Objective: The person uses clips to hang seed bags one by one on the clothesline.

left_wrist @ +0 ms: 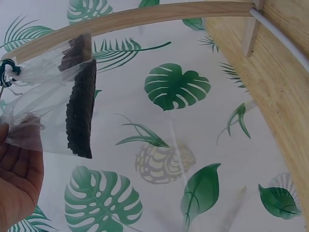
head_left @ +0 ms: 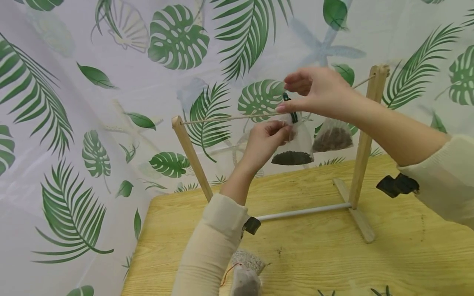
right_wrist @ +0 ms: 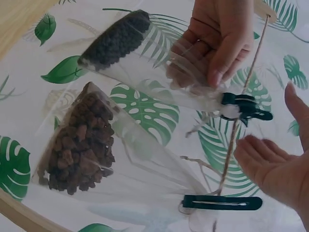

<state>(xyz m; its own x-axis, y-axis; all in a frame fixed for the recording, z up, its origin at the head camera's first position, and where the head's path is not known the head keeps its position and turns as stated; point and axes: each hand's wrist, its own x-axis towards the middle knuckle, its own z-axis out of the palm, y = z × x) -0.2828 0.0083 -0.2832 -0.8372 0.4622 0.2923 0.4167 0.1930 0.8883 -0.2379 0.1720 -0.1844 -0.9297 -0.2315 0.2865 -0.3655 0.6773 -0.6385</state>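
- Our left hand (head_left: 264, 137) is pinching the upper part of a clear bag of dark granules (head_left: 292, 157), its fingers curled round the plastic.
- Our right hand (head_left: 314, 92) is hovering just above, fingers relaxed and spread, gripping nothing; its fingertips are sitting beside the dark green clip (right_wrist: 244, 107) that is fastening this bag to the string (head_left: 229, 118).
- The bag is hanging from the string, near its right end.
- A second clear bag of brown chunks (head_left: 332, 139) is hanging just beside it, held by another green clip (right_wrist: 222, 202).
- The string is running between the two posts of a wooden rack (head_left: 364, 144), which is standing on the table (head_left: 407, 263).
- A further bag (head_left: 246, 273) is lying on the table near our left sleeve.
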